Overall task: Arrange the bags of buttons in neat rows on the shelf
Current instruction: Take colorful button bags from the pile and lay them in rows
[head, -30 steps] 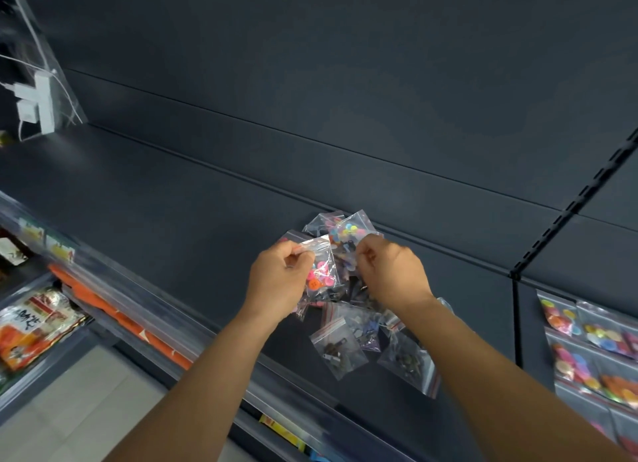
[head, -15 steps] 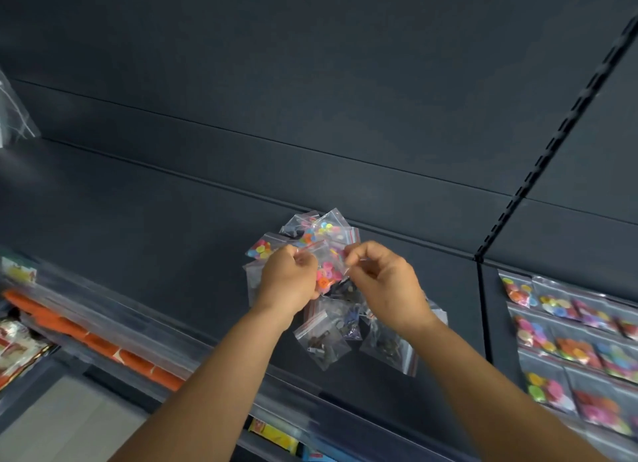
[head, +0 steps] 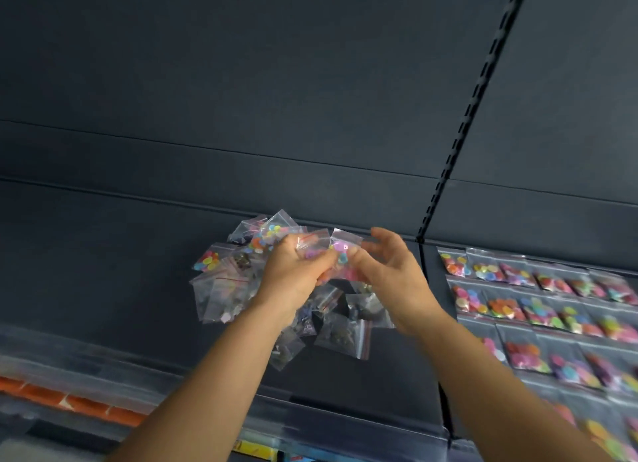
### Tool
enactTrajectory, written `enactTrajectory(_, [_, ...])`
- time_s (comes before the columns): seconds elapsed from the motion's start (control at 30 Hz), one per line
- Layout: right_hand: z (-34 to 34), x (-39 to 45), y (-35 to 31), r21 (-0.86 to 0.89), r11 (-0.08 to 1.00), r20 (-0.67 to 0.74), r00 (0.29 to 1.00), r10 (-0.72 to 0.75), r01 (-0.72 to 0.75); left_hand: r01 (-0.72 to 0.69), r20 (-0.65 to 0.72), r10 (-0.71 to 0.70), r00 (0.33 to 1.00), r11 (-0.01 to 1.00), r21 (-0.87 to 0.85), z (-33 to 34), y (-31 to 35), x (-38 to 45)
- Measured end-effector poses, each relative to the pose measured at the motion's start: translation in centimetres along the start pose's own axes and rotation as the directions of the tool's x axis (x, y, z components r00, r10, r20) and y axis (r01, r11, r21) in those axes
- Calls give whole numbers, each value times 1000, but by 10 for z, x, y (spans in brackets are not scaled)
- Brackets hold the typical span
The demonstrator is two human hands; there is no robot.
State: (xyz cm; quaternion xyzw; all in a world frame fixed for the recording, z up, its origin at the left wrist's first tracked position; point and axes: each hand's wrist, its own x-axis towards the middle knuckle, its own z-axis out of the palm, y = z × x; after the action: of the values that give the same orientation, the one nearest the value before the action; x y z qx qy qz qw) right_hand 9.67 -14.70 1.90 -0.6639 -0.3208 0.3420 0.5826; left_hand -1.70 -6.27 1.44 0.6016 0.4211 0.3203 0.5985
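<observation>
Small clear zip bags of buttons (head: 238, 282) heaped loosely mid-shelf (head: 103, 271), some bright, some dark. Neat rows of bags (head: 538, 306) laid flat to the right. Held above the heap: a few bags (head: 331, 254), gripped in left hand (head: 297, 275), probably thumb over fingers. Right hand (head: 390, 271) pinching one corner, other fingers spread.

No text, brand, number or sign can be read here. The clear bags of buttons (head: 276, 282) on the shelf (head: 103, 271) show no legible print, only red seal strips. The strip along the shelf's front edge (head: 86, 378) is too blurred to tell whether it carries print, as are the orange (head: 69, 397) and yellow (head: 253, 449) packages below it.
</observation>
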Motion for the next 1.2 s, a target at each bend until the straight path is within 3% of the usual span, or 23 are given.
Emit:
enactTrajectory(0.07, [-14, -1, -1, 56, 996, -26, 997, 76, -74, -19, 37, 17, 999, 999, 39, 16, 4, -4])
enactTrajectory(0.3, [-80, -9, 0, 215, 977, -137, 990, 31, -1, -105, 159, 84, 984, 986, 129, 82, 14, -22])
enactTrajectory(0.5, [-166, -32, 3, 238, 970, -63, 996, 69, -53, -111, 115, 104, 988, 992, 57, 163, 25, -48])
enactTrajectory(0.6, [-215, -43, 6, 226, 972, -107, 991, 83, -57, -96, 155, 89, 984, 995, 39, 209, 27, -65])
enactTrajectory(0.87, [-314, -77, 13, 303, 949, -113, 985, 128, -89, -70, 160, 50, 986, 990, 123, 299, 24, -107])
enactTrajectory(1.1, [-369, -99, 26, 95, 992, -194, 976, 95, -78, -78, 257, 14, 966, 968, 240, 330, 20, -135])
enactTrajectory(1.2, [-385, -109, 37, -21, 997, -214, 974, 73, -79, -155, 292, 59, 955, 936, 315, 336, 17, -143])
